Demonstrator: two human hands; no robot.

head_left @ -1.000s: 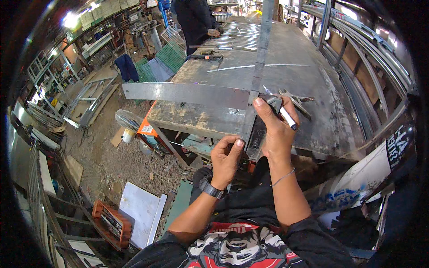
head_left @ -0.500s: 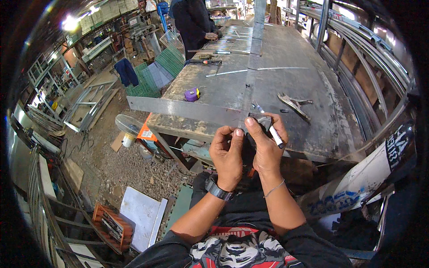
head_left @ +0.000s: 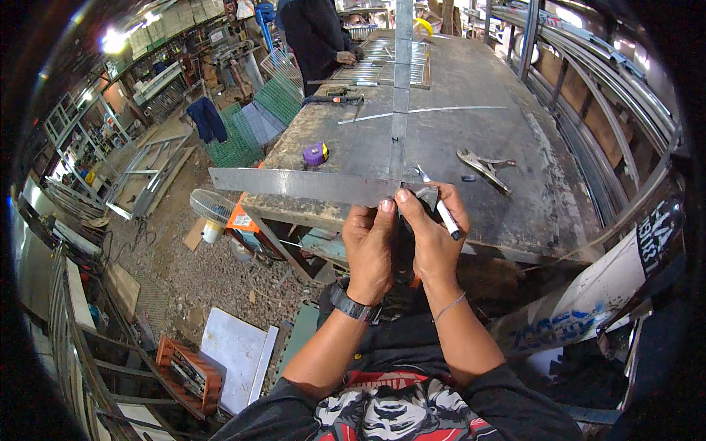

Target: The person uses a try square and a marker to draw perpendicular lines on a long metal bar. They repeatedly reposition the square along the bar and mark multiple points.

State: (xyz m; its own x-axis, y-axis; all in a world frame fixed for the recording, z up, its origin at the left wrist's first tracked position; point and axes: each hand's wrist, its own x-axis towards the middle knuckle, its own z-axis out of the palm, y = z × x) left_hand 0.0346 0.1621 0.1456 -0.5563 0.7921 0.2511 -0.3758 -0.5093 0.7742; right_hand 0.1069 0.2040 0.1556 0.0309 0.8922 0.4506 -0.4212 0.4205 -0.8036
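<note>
My left hand (head_left: 368,246) is closed, its thumb pressed at the corner where a flat steel square (head_left: 294,182) meets a long marked metal bar (head_left: 399,110). The square's blade reaches left past the table edge; the bar runs straight away over the table. My right hand (head_left: 439,235) is closed too, its thumb on the same corner beside the left thumb. A white marker (head_left: 446,217) is held slanting between its fingers. What lies under both hands is hidden. Locking pliers (head_left: 485,170) and a small dark piece (head_left: 468,178) lie right of the bar.
On the dark worktable (head_left: 471,140) are a purple tape measure (head_left: 315,153), a thin metal strip (head_left: 463,109) and a rack of metal rods (head_left: 368,70). Another person (head_left: 316,37) stands at the far left side. A fan (head_left: 212,209) stands left; metal lengths (head_left: 603,81) fill the right.
The bar's far end has swung left, so it now points more straight ahead. Both hands have shifted slightly left with the corner, keeping their hold.
</note>
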